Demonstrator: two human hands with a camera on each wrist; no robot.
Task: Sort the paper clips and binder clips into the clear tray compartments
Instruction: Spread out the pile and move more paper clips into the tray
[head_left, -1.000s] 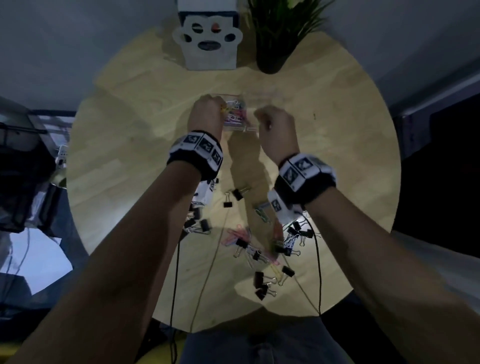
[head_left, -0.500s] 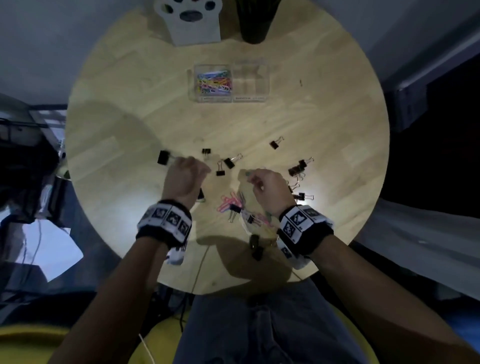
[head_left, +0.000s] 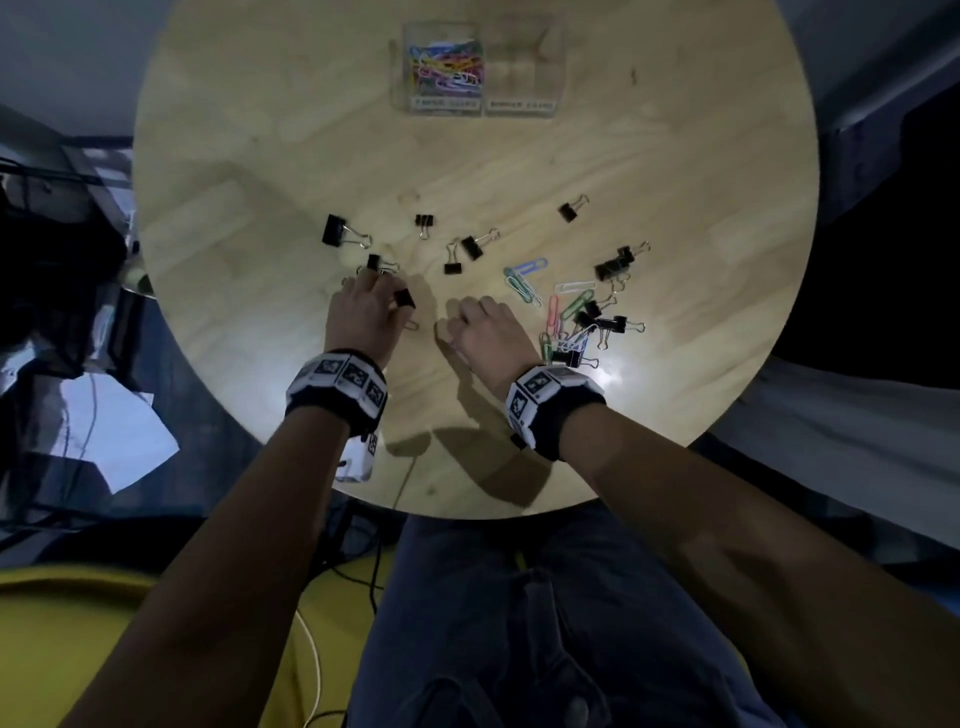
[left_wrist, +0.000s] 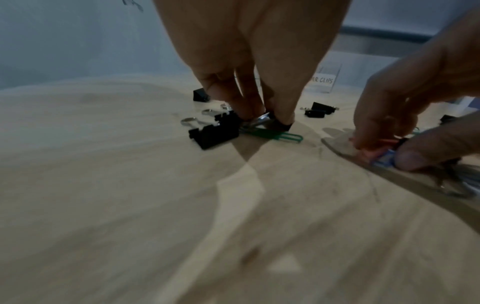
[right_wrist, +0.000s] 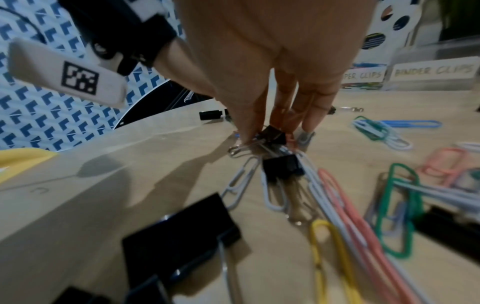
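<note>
The clear tray (head_left: 524, 106) stands at the table's far side. Its left compartment holds coloured paper clips (head_left: 447, 67); the right one looks empty. My left hand (head_left: 382, 291) reaches down among black binder clips. In the left wrist view its fingertips (left_wrist: 283, 115) pinch a small binder clip (left_wrist: 259, 121) by its silver handle, over a green paper clip (left_wrist: 280, 135). My right hand (head_left: 460, 325) is beside it. In the right wrist view its fingertips (right_wrist: 249, 127) pinch a small black binder clip (right_wrist: 272, 133) that lies among paper clips.
More binder clips (head_left: 335, 231) lie scattered across the table's middle, one off to the right (head_left: 569, 210). A heap of coloured paper clips (head_left: 563, 312) and binder clips lies right of my right wrist. The table's near edge (head_left: 467, 512) is just behind both wrists.
Both hands left the tray and came back to the near side of the table. They now reach down with their fingertips on clips.
</note>
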